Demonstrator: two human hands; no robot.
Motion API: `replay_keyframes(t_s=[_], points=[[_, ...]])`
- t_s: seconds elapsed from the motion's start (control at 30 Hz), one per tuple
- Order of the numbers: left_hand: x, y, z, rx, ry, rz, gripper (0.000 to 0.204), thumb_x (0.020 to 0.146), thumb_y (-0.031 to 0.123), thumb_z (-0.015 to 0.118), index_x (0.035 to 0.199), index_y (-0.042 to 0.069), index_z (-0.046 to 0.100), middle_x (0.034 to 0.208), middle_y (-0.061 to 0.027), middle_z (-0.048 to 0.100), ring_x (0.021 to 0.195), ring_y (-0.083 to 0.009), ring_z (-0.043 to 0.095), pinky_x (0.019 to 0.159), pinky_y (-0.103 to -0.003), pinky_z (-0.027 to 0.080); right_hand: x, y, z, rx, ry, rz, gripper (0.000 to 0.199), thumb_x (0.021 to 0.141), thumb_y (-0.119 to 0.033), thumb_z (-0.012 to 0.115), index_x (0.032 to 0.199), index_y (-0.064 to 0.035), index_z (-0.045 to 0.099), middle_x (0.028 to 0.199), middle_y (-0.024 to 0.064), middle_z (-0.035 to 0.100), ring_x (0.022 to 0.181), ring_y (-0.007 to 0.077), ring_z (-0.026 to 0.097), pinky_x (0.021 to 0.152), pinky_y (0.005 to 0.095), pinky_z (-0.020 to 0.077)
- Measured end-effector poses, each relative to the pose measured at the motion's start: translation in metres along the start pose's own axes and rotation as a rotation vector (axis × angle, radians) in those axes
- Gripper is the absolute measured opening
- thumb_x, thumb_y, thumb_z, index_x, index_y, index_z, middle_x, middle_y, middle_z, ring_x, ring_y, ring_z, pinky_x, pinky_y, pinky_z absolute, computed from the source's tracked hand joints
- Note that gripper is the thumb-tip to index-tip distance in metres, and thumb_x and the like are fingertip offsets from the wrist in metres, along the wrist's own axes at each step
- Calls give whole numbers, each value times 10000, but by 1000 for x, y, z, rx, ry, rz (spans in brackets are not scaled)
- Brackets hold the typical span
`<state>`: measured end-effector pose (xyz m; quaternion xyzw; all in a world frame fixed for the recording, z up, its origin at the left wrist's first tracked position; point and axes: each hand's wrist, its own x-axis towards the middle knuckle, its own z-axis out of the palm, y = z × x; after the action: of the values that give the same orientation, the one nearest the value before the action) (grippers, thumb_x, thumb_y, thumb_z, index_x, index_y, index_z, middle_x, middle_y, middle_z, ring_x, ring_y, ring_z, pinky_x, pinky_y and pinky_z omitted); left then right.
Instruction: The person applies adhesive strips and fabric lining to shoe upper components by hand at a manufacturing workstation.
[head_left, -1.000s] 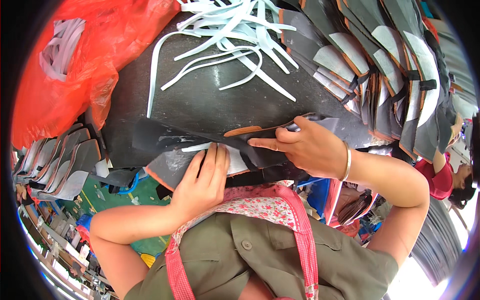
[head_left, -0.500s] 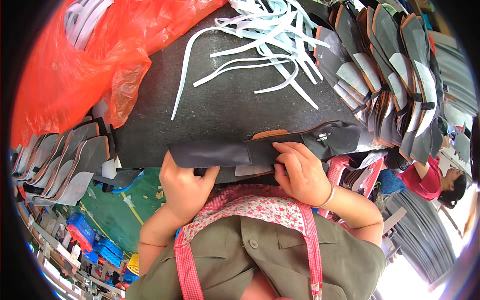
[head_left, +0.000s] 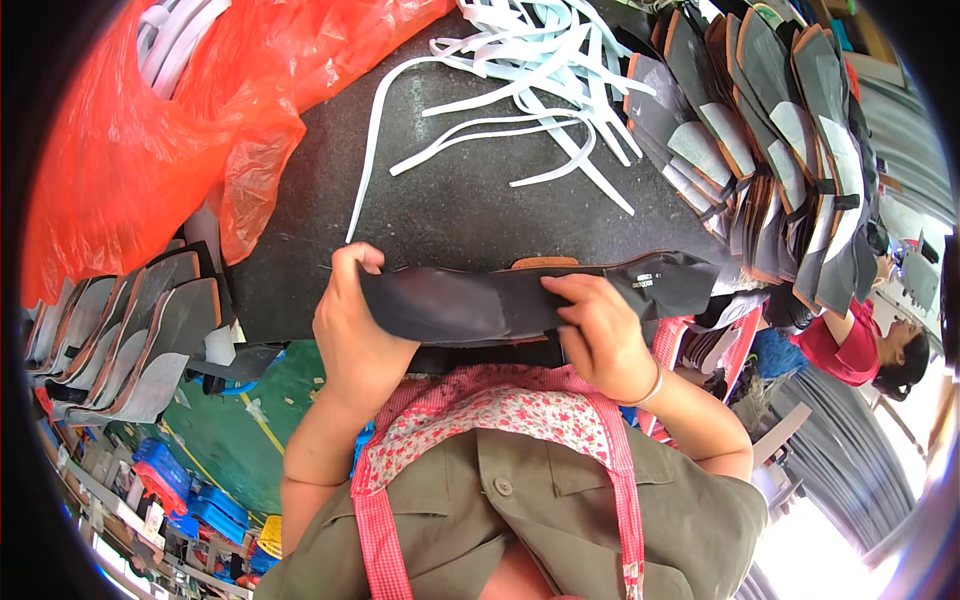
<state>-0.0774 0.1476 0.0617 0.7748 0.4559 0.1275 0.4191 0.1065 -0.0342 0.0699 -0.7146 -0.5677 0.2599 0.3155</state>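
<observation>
A long black leather-like piece [head_left: 450,300], which looks like a boot upper, spans both hands at the near edge of the dark table. My left hand [head_left: 358,330] is closed round its left end, which it holds lifted; the fingers behind it are partly hidden. Right of the middle, my right hand [head_left: 605,335] is closed on the piece with curled fingers, the fingertips on its upper face. Small white print marks the right part, which rests on the table. An orange-brown edge [head_left: 545,263] shows beyond the piece's far side.
White strips [head_left: 545,70] lie in a loose heap at the table's far side. A red plastic bag [head_left: 150,150] covers the far left. Stacked dark pieces with white patches stand right [head_left: 770,140] and left [head_left: 150,330]. A pink basket [head_left: 740,345] stands by my right arm. Another person [head_left: 860,345] is at far right.
My left hand has moved up and turned, raising and curling the left end of the black piece. My right hand keeps its hold nearly in place.
</observation>
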Motion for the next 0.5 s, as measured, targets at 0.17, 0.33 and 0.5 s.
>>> replay_keyframes(t_s=[0.17, 0.33, 0.5], points=[[14, -13, -9, 51, -105, 202, 344, 624, 103, 762, 898, 53, 558, 819, -123, 559, 750, -354, 611, 649, -396, 468, 9, -2, 7, -214, -271, -304, 224, 639, -100, 589, 756, 73, 507, 1294, 286, 517, 1160, 400, 521, 984, 475, 446], [14, -19, -10, 77, -112, 234, 315, 625, 90, 752, 889, 52, 584, 797, -118, 565, 724, -354, 620, 631, -402, 470, 21, -10, 15, -248, -298, -346, 214, 658, -104, 613, 766, 60, 528, 1263, 287, 538, 1144, 399, 531, 973, 469, 453], [14, -18, -8, 64, -118, 228, 320, 620, 81, 757, 893, 58, 591, 819, -108, 590, 712, -351, 629, 607, -412, 479, 21, -33, 59, -295, 10, -150, 254, 732, -101, 686, 887, 60, 566, 1176, 290, 567, 1076, 402, 561, 933, 459, 482]])
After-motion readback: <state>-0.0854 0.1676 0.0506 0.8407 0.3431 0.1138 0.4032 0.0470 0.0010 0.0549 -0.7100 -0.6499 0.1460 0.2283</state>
